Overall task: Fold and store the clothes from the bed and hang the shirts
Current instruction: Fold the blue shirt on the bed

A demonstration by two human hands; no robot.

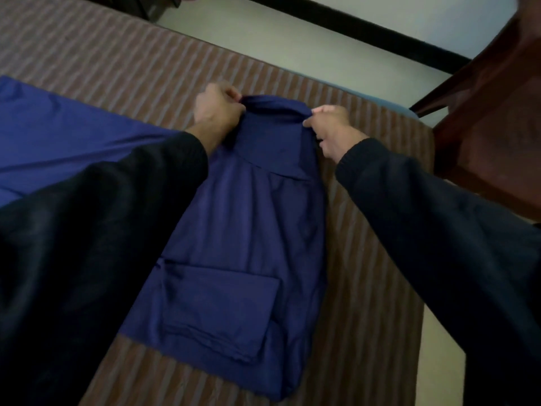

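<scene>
Folding a navy garment (pixel 248 218) on the striped bedcover (pixel 377 259). The garment lies flat between the forearms, already narrowed lengthwise, with a smaller folded panel (pixel 219 309) resting on its near end, well short of the fingers. The left hand (pixel 215 108) pinches the far-left corner of the far edge, fingers curled tight round the cloth; the right hand (pixel 329 127) pinches the far-right corner in the same way, thumb and forefinger closed on the hem. Between the two sets of fingers the far edge is raised slightly and already rolls toward the person.

The step in hand appears to be bringing the far edge toward the near end. To do it well, both pinches should travel together at equal height, keeping the cloth between them taut so that no crease forms beneath; the edge is best laid square on the near hem, then smoothed outward from the fingers.

Left of the left hand lies a second blue cloth (pixel 58 136), spread and unfolded. Right of the right hand stands dark wooden furniture (pixel 491 124).
</scene>
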